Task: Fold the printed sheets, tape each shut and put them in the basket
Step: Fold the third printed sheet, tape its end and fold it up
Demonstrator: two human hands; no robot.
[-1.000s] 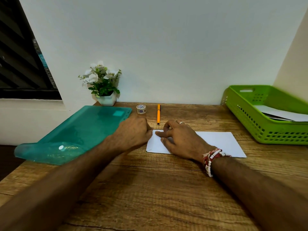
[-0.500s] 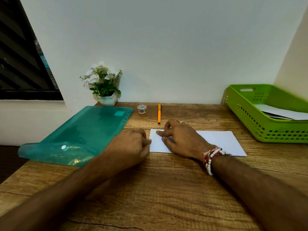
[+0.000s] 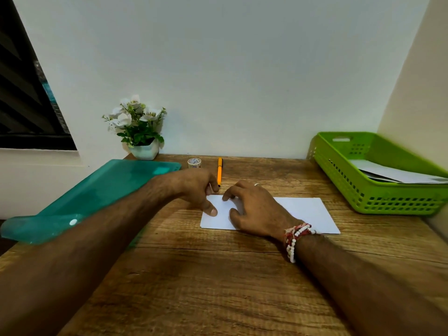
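The folded white paper sheet [image 3: 303,212] lies flat on the wooden table [image 3: 218,287], near the green plastic basket [image 3: 388,200] — the right hand [image 3: 252,209] rests spread on its left half. The left hand [image 3: 194,190] presses its thumb on the sheet's left edge, fingers curled — whether they hold anything cannot be told.

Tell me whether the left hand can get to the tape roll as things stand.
Probably yes: the tape roll stands just beyond the left hand, with nothing between them; the pen lies off to its right.

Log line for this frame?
step: folding | left hand: thumb on sheet left end | right hand: pressing sheet flat | tape roll: unheld, far side | basket: papers inside
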